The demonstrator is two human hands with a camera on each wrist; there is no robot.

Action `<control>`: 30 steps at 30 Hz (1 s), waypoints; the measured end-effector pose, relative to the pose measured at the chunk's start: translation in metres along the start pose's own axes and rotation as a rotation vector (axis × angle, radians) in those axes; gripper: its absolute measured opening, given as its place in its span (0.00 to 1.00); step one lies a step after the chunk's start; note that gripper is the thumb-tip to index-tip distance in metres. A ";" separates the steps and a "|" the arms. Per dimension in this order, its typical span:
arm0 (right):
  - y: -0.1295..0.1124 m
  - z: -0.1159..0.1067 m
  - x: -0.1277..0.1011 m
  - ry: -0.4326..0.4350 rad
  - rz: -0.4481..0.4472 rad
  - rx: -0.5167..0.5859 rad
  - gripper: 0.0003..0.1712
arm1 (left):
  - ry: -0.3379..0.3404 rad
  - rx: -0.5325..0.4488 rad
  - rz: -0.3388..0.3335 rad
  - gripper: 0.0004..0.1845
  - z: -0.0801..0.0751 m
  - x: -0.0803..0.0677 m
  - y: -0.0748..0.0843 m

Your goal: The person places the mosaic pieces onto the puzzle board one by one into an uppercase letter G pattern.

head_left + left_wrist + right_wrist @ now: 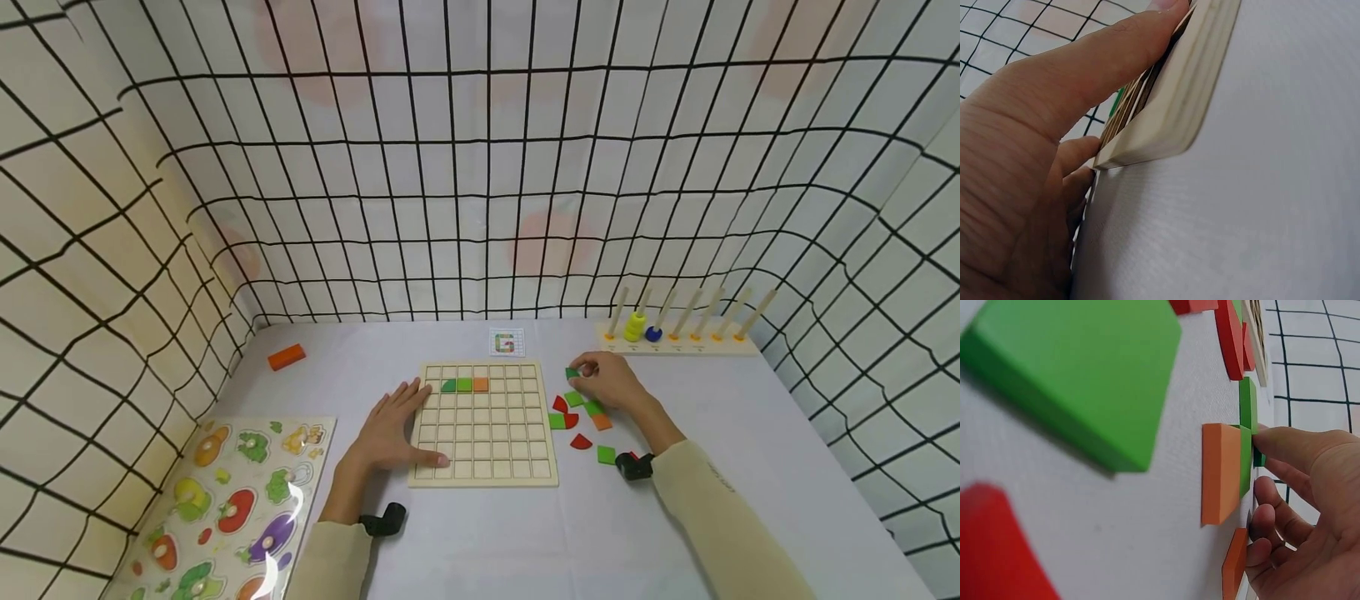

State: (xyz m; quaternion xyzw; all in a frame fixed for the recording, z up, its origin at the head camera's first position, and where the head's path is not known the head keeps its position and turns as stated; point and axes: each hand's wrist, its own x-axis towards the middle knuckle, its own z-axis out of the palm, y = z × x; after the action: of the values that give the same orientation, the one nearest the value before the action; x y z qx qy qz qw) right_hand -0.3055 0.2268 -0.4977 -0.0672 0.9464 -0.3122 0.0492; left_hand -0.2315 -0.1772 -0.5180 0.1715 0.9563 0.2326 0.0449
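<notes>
Head view: the board (483,450) is holding three pieces (465,385). Right of it, loose pieces (606,455) are waiting and the right hand (611,381) is pinching a green piece (572,373); the spread left hand (388,430) is touching its left edge.

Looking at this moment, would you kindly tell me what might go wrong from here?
The right hand pinches a dark green piece close to other loose pieces, so it might knock some of them. The left hand rests against the grid board, so an uneven push could shift it, perhaps unsettling the three pieces in its cells.
</notes>
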 end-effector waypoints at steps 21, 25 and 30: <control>-0.003 0.006 -0.003 0.043 0.007 0.022 0.18 | -0.003 -0.007 -0.008 0.68 -0.001 0.000 0.002; -0.009 0.009 -0.001 0.062 -0.014 0.036 0.17 | -0.004 0.002 -0.018 0.68 -0.001 -0.001 0.001; -0.019 0.013 0.002 0.067 -0.030 0.035 0.16 | -0.005 0.005 -0.022 0.68 -0.001 -0.001 0.002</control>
State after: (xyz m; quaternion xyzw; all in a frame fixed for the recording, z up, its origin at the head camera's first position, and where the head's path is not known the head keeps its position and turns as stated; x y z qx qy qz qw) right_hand -0.3036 0.2040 -0.4966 -0.0701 0.9408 -0.3313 0.0138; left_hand -0.2305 -0.1763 -0.5164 0.1614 0.9586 0.2293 0.0493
